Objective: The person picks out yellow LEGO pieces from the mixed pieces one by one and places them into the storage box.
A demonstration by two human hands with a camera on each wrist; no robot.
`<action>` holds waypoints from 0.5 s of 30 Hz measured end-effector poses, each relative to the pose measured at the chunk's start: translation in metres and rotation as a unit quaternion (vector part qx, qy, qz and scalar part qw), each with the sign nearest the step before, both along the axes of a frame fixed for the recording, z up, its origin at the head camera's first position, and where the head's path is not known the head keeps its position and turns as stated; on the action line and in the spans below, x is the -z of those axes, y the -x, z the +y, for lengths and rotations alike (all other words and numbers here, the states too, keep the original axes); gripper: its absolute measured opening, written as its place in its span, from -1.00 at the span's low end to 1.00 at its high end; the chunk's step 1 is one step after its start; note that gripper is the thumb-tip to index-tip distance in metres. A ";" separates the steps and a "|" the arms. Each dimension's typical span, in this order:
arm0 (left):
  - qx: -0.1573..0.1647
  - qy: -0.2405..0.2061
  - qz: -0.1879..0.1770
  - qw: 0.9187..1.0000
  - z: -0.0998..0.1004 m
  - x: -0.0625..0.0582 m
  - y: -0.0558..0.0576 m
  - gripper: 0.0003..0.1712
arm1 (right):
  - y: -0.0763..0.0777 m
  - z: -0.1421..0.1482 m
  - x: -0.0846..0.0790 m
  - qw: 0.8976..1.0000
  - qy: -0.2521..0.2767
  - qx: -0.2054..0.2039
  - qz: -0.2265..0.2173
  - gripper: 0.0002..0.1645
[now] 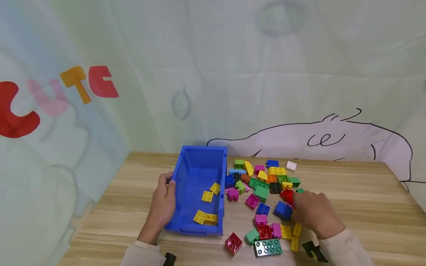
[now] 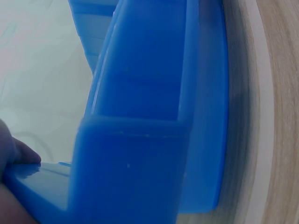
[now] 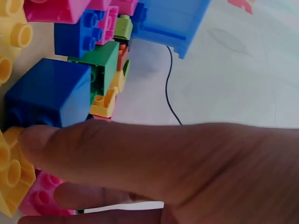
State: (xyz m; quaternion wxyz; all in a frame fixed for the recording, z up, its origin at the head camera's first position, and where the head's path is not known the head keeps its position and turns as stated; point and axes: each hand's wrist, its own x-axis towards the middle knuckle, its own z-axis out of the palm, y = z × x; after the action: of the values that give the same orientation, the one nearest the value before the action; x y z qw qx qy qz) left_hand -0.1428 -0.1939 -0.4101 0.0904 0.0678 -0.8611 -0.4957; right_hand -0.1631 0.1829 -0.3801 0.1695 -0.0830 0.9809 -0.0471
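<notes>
My left hand grips the left rim of a blue plastic bin, thumb over the edge. Inside the bin lie several yellow bricks. My right hand reaches down into the loose bricks at the right. In the right wrist view its thumb meets a yellow brick, and its fingers stand apart from the thumb near a pink brick. Beside the thumb sits a blue brick. A red brick is close to the knuckles. The undersides of the fingers are partly hidden.
Mixed bricks spread over the wooden table right of the bin. Near the front are a red brick and a long green brick. A printed cloth hangs behind the table.
</notes>
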 end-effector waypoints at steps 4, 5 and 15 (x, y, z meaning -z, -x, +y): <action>0.000 0.004 0.000 1.000 0.000 0.000 0.000 -0.58 | 0.001 -0.004 0.006 1.000 -0.011 -0.003 0.003 -0.55; 0.001 0.004 0.000 1.000 0.000 0.000 0.000 -0.58 | 0.002 -0.005 0.008 1.000 -0.015 -0.004 0.002 -0.52; -0.001 -0.002 0.003 1.000 0.000 0.001 0.000 -0.59 | 0.003 -0.007 0.012 0.998 -0.048 -0.027 0.015 -0.53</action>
State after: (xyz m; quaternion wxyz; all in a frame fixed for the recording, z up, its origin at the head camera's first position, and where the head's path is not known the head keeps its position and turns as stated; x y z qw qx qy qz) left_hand -0.1426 -0.1935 -0.4106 0.0938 0.0675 -0.8595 -0.4978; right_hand -0.1661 0.1760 -0.3923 0.1601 -0.1023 0.9818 0.0063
